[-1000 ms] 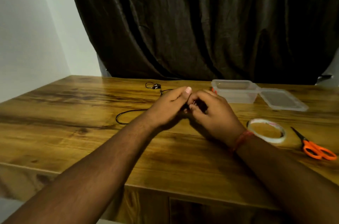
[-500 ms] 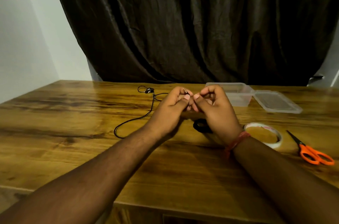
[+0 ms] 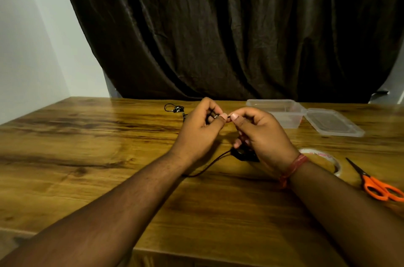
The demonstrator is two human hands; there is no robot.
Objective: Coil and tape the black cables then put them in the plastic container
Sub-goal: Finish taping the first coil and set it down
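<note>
Left hand (image 3: 202,129) and right hand (image 3: 260,133) raised over the worktop (image 3: 87,157) middle, thumbs nearly meeting, both pinching a short stretch of the black cable (image 3: 209,164) between thumb and fingers. Cable drops under the right hand into a small dark bundle, then trails toward the left forearm. Its far end lies near the back edge, left of the hands. Clear plastic container (image 3: 275,111) at back right, lid (image 3: 334,122) beside it. Tape roll (image 3: 323,157) and orange scissors (image 3: 380,186) toward the right edge.
</note>
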